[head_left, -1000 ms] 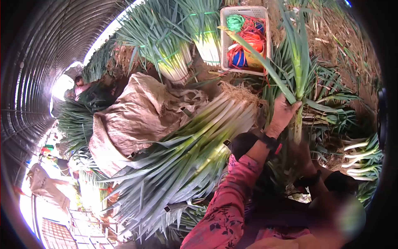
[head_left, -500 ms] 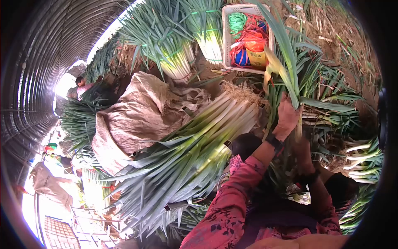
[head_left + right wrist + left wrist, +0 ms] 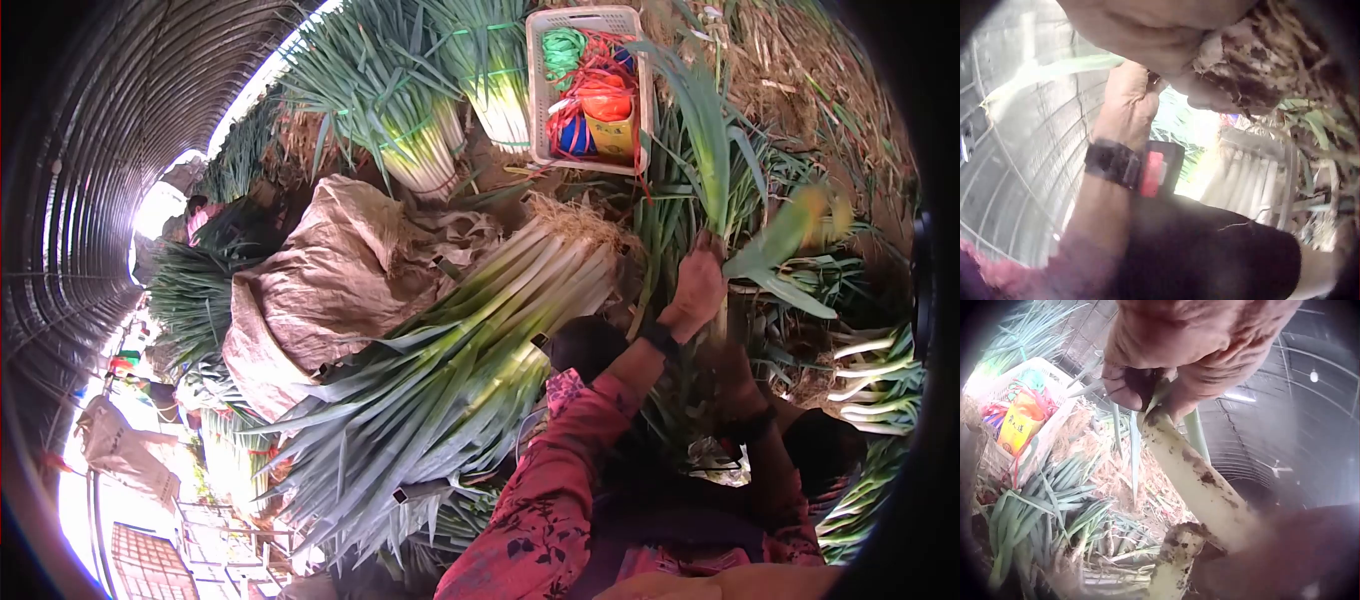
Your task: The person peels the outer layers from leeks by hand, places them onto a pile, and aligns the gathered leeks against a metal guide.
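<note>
A single leek (image 3: 712, 165) stands upright in front of me, its green leaves pointing away. My left hand (image 3: 697, 290) grips it where the leaves meet the stalk. One outer leaf (image 3: 785, 245) with a yellowed tip bends off to the right of that hand, blurred at its end. Lower down, my right hand (image 3: 732, 380) holds the stalk near its root end and is blurred. In the left wrist view, the white stalk (image 3: 1194, 475) carries brown dirt, and a pale, dirty piece (image 3: 1175, 559) lies beside it. The right wrist view shows dirty roots (image 3: 1254, 56) by the right hand's fingers.
A large pile of leeks (image 3: 450, 350) lies left of my arms, beside a crumpled sack (image 3: 320, 270). Tied leek bundles (image 3: 400, 120) stand behind. A white crate (image 3: 535, 90) holds red, green and blue twine. Loose leeks (image 3: 870, 385) lie at the right.
The yellow-tipped leaf has swung from the upper left, past upright, over to the right of the left hand. The left hand has shifted slightly nearer; both hands still hold the leek.
</note>
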The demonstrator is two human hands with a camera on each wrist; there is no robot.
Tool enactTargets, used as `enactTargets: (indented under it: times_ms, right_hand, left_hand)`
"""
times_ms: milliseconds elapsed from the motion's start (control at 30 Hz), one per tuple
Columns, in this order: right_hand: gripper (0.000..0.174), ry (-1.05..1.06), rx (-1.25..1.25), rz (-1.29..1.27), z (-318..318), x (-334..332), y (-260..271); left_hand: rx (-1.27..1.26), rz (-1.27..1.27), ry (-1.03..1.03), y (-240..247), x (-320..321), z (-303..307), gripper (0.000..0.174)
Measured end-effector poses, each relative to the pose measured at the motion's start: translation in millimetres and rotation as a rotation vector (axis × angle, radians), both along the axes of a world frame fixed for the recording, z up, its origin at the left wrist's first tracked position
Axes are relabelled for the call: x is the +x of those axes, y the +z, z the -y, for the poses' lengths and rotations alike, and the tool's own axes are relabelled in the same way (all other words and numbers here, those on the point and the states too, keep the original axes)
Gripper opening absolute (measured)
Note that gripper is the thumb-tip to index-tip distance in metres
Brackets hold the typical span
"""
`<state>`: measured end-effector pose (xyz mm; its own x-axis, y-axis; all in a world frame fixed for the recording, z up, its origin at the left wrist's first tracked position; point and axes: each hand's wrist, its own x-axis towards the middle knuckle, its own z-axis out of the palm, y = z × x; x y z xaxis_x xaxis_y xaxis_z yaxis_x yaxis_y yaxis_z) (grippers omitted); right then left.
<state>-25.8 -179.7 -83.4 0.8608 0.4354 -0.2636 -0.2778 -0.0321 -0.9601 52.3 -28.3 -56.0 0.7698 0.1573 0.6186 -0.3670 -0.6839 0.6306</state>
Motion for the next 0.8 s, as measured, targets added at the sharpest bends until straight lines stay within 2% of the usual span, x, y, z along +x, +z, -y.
enactTargets:
  times_ms: [67,100,167,233,267,300,333,400,433,500,533,600,667,733,767,800]
  right_hand:
    - [0.029,0.224,0.029,0.002,23.6,2.6,-27.6]
    - [0.029,0.227,0.029,0.002,30.6,4.0,-33.7]
    - [0.026,0.338,-0.388,0.836,40.9,2.5,-41.3]
    - [0.027,0.327,-0.393,0.829,40.9,2.9,-41.1]
    - [0.027,0.318,-0.399,0.823,40.9,3.4,-41.0]
    - [0.027,0.307,-0.408,0.814,40.7,4.1,-41.0]
    - [0.028,0.294,-0.416,0.806,40.4,5.1,-40.9]
    - [0.028,0.279,-0.433,0.792,39.8,6.9,-40.9]
    - [0.029,0.271,-0.444,0.783,39.4,8.0,-41.0]
    - [0.03,0.257,-0.464,0.763,38.2,10.3,-41.0]
    - [0.03,0.248,-0.473,0.758,37.5,11.4,-41.0]
    - [0.031,0.22,-0.488,0.739,35.8,13.9,-40.7]
    - [0.032,0.183,-0.497,0.709,33.6,16.5,-39.9]
    - [0.033,0.168,-0.505,0.684,31.3,17.8,-39.3]
    - [0.033,0.167,-0.515,0.681,30.0,17.7,-39.4]
    - [0.034,0.162,-0.526,0.678,28.4,17.6,-39.6]
  left_hand:
    - [0.083,-0.195,-0.04,-12.5,0.1,1.8,0.035]
    - [0.083,-0.195,-0.037,-8.9,-6.3,2.9,0.035]
    - [-0.194,-0.103,-0.317,5.6,-28.4,13.3,0.034]
    - [-0.236,-0.242,-0.454,-5.1,-48.9,41.6,0.029]
    - [-0.198,-0.377,-0.549,10.6,-68.3,50.1,0.023]
    - [-0.258,-0.268,-0.59,1.0,-78.6,67.8,0.022]
    - [-0.255,-0.269,-0.593,-4.5,-83.5,77.3,0.022]
    - [0.226,-0.391,-0.585,-3.9,-89.2,84.5,0.023]
    - [0.224,-0.391,-0.586,2.1,-91.9,88.2,0.023]
    - [0.475,-0.197,-0.854,24.8,-100.9,100.0,0.034]
    - [0.476,-0.195,-0.852,41.4,-101.6,96.7,0.034]
    - [0.051,-0.126,-1.052,79.2,-96.1,77.5,0.047]
    - [-0.441,-0.142,-0.724,112.5,-83.0,47.8,0.06]
    - [-0.369,-0.006,0.097,67.4,-44.1,8.9,0.058]
    - [-0.373,-0.001,0.105,29.6,-22.1,6.1,0.058]
    - [-0.856,-0.056,-0.005,-10.5,4.5,14.5,0.054]
